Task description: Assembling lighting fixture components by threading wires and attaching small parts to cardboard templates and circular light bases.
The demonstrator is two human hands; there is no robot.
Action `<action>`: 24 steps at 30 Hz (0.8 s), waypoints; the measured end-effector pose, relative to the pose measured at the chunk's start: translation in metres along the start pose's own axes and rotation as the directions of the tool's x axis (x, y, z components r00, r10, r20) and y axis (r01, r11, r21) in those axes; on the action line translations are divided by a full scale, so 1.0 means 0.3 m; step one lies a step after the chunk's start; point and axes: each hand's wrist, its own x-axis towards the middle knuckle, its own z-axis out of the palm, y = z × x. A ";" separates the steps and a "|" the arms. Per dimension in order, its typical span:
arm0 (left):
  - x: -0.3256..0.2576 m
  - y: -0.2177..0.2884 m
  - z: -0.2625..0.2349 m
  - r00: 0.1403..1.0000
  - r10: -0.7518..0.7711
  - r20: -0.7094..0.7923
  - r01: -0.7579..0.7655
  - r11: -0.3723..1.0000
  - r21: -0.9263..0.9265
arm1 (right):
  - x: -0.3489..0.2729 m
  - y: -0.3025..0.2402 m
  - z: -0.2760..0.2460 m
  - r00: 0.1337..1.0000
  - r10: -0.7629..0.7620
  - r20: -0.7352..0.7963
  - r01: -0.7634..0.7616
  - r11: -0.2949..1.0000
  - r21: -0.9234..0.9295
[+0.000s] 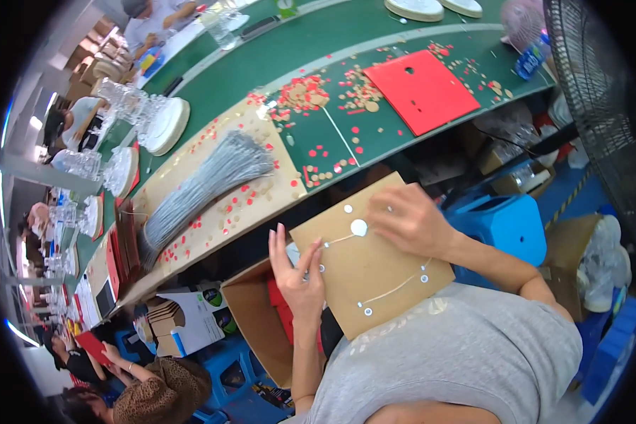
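Board (374,258) against the grey shirt (452,346): lower cord (396,288) is fixed at both ends, seemingly finished; upper cord (340,240), right end hidden, is probably unfinished. Left hand (300,283) pinches beside the left edge, hold unclear; right hand (410,220) curls above, blurred, grip indeterminable.

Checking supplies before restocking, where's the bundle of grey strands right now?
In the head view, the grey bundle lies left of centre on a brown sheet, up and left of the person's left hand.
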 end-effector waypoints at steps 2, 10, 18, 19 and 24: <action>0.018 0.004 0.010 1.000 0.007 -0.009 -0.007 0.999 -0.052 | -0.068 -0.027 -0.063 0.916 0.388 -0.101 -0.392 0.920 -0.026; 0.033 0.011 0.063 0.990 0.124 -0.073 -0.140 0.950 -0.279 | -0.312 -0.114 -0.038 0.574 0.818 -0.032 -0.738 0.534 0.413; -0.019 -0.029 0.055 0.967 0.208 -0.148 -0.247 0.909 -0.334 | -0.254 -0.168 -0.044 0.686 0.728 0.002 -0.709 0.667 0.230; -0.002 -0.024 0.045 0.985 0.142 -0.093 -0.165 0.931 -0.327 | -0.270 -0.163 -0.040 0.687 0.726 -0.006 -0.695 0.660 0.284; 0.066 0.055 0.030 0.996 0.090 0.016 -0.081 0.947 -0.311 | -0.335 -0.161 -0.035 0.611 0.790 -0.039 -0.693 0.559 0.456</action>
